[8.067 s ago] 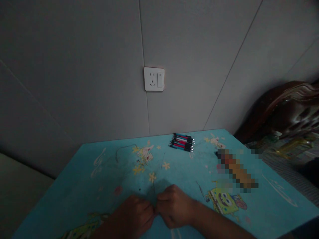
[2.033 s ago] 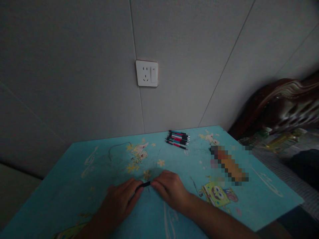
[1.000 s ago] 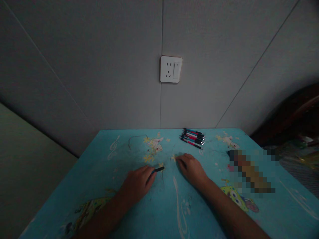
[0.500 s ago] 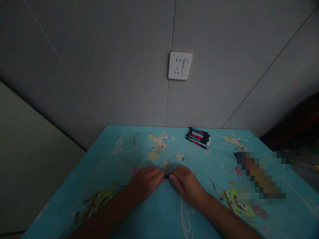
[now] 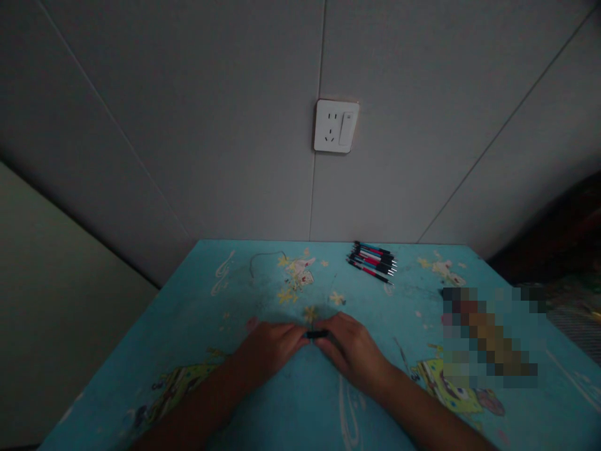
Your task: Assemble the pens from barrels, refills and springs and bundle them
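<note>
My left hand point(image 5: 275, 343) is closed around one end of a slim pen point(image 5: 317, 334) with a black part and a bit of blue showing. Most of its length is hidden by my fingers. At the other end, my right hand point(image 5: 350, 343) pinches the black part between thumb and fingers. Both hands meet low over the near middle of the table, almost touching. Farther back to the right lies a pile of pens point(image 5: 373, 258), black with red, blue and white parts and silvery tips.
The blue table cover point(image 5: 282, 401) carries printed cartoon figures and flowers. A grey panelled wall stands behind it with a white socket point(image 5: 336, 126). At the right, a blurred-out, long yellowish object point(image 5: 498, 338) lies on the table. A pale panel point(image 5: 61, 313) borders the left side.
My right thumb and fingers have parted a little, so more of the pen's black part shows. The whole view has shifted slightly; the pile of pens lies as before.
</note>
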`<state>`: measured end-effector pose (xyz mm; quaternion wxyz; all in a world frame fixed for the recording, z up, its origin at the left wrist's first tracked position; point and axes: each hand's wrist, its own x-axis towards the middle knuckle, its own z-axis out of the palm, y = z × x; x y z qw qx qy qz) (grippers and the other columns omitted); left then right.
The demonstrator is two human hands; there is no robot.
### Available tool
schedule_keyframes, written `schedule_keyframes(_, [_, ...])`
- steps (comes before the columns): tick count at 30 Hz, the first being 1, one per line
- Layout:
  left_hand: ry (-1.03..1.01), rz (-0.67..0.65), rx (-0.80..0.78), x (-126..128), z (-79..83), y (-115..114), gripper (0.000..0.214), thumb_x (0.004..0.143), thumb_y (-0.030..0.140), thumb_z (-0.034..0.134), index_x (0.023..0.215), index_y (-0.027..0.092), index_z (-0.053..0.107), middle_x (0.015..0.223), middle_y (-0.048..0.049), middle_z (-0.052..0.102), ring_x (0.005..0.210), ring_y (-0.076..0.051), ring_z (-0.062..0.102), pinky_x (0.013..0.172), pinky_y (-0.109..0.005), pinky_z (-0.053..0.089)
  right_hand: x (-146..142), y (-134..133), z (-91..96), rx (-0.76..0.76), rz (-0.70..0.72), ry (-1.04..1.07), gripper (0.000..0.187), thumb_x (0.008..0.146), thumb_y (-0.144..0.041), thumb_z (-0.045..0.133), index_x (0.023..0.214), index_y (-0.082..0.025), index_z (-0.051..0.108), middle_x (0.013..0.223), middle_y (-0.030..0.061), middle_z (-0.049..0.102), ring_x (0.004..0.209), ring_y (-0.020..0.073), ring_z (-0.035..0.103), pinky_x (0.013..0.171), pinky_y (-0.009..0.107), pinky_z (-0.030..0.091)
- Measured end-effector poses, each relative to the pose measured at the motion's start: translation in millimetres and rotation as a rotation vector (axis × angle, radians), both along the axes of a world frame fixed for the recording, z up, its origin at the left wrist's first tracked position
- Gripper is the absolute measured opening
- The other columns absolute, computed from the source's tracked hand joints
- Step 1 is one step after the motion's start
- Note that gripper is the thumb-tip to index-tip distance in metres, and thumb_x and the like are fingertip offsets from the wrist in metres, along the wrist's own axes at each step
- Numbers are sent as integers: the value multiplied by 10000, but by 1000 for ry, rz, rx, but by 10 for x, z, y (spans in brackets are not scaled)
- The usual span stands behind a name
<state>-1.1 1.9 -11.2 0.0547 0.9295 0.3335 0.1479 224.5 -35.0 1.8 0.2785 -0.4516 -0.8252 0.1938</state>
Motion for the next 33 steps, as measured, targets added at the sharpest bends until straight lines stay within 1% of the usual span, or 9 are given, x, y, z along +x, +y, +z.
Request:
schedule_keyframes(4, [36, -40, 93, -10, -82, 10, 269, 1017, 334, 429, 956, 195, 651, 742, -22, 661, 646, -179, 650, 570, -286, 440, -17, -1, -66, -115, -49, -5, 271, 1017, -327, 439, 907, -205, 654, 816, 32, 669, 774, 180, 634, 754, 303, 504])
schedule_keyframes(6, [22, -28, 103, -13, -97, 19, 267, 1019, 327, 429, 976, 189, 653, 752, -27, 661, 648, -173, 647, 569, -284, 439, -29, -6, -83, -114, -65, 59, 172, 978, -333, 530, 1003, -198, 632, 918, 48, 675, 858, 189, 640, 792, 302, 508])
schedule_keyframes(9, [13, 11, 96, -13, -89, 26, 246, 1015, 327, 444, 985, 197, 651, 752, -18, 659, 660, -163, 650, 567, -274, 431, -36, -15, -77, -114, -48, 74, 250, 949, -350, 579, 1152, -205, 601, 1053, 68, 677, 978, 213, 639, 879, 330, 496])
schedule_keyframes(13, [48, 16, 122, 6, -83, 5, 205, 999, 329, 484, 990, 206, 649, 769, -16, 657, 686, -171, 651, 582, -278, 430, -27, -7, -87, -204, -74, 34, 256, 1013, -346, 439, 984, -218, 660, 888, 34, 700, 830, 190, 667, 797, 317, 509])
schedule_keyframes(17, [52, 18, 128, 15, -76, -13, 193, 1002, 292, 473, 1060, 205, 635, 804, -22, 665, 678, -174, 651, 580, -286, 426, -20, 6, -110, -195, -65, 119, 245, 946, -361, 572, 1138, -216, 615, 1055, 62, 693, 948, 209, 655, 848, 326, 505])
schedule_keyframes(20, [44, 10, 134, 11, -52, -10, 193, 999, 298, 479, 1080, 210, 630, 799, -17, 662, 672, -176, 654, 580, -291, 428, -27, 10, -101, -221, -48, 100, 255, 1005, -350, 450, 968, -223, 668, 893, 37, 705, 823, 187, 659, 802, 317, 504])
schedule_keyframes(24, [47, 11, 98, 12, -19, 2, 184, 995, 289, 487, 1086, 210, 626, 792, -7, 656, 671, -181, 662, 563, -298, 425, -29, 15, -81, -202, -76, 223, 210, 968, -351, 532, 1094, -212, 625, 974, 46, 692, 856, 184, 647, 800, 301, 514])
schedule_keyframes(28, [34, -4, 74, 20, 25, -1, 192, 997, 294, 476, 1074, 216, 633, 799, -10, 663, 685, -182, 670, 568, -296, 434, -19, 24, -85, -199, -11, 171, 242, 1004, -331, 461, 978, -215, 673, 865, 33, 689, 805, 175, 646, 789, 302, 515])
schedule_keyframes(33, [1, 54, 32, 36, 65, -36, 243, 997, 294, 467, 1189, 233, 603, 849, -22, 687, 697, -186, 677, 603, -297, 464, 13, 47, -71, -26, 5, 218, 179, 971, -272, 548, 1116, -240, 648, 988, 51, 685, 921, 189, 632, 841, 318, 512])
